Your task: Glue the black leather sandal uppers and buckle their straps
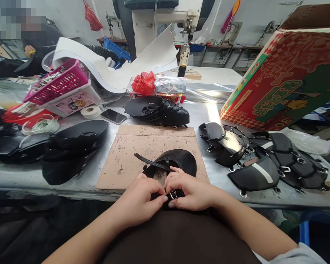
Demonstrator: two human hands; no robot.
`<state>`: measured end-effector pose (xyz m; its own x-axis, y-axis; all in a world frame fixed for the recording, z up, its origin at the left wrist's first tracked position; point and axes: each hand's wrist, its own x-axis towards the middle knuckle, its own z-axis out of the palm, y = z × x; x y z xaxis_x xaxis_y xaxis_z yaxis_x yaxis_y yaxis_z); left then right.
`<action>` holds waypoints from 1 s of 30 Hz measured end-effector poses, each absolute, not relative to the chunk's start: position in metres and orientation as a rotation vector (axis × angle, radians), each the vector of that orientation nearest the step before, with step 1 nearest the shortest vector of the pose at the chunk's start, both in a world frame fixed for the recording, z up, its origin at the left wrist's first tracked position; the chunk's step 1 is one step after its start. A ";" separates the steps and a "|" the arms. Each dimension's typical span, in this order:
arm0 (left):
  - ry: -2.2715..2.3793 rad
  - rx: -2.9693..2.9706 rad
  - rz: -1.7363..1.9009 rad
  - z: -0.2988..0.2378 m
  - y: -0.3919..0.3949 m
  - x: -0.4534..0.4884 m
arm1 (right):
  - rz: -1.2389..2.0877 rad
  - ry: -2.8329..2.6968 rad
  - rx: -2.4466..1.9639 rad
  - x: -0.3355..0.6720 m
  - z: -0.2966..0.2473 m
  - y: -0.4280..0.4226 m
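A curved black leather piece lies on the cardboard sheet, its near end at the table edge by my body. From it a narrow black strap sticks up to the left. My left hand pinches the near end of the leather piece between thumb and fingers. Opposite it, my right hand grips the same end beside a small silver metal ring. The two thumbs almost meet there. Fingers hide the exact spot being held.
Stacked black leather pieces stand at left and behind the cardboard; others with metal rings lie right. A phone, tape roll, pink basket, large carton and sewing machine surround them. Another person sits back left.
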<state>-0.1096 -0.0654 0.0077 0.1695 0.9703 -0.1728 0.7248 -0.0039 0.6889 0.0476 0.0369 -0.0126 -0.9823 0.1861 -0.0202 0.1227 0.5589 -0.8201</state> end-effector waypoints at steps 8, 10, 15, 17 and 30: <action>1.596 1.890 0.309 0.015 -0.068 -0.114 | 1.379 -2.696 -0.333 0.050 -0.010 0.038; 1.593 1.881 0.313 0.015 -0.068 -0.114 | 1.367 -2.680 -0.299 0.051 -0.007 0.036; 1.627 1.832 0.319 0.014 -0.069 -0.110 | 1.230 -2.731 -0.282 0.050 -0.004 0.030; 1.681 1.795 0.319 0.012 -0.068 -0.109 | 1.179 -2.743 -0.282 0.050 -0.004 0.028; 1.759 1.769 0.366 0.007 -0.067 -0.110 | 1.066 -2.741 -0.214 0.049 -0.006 0.025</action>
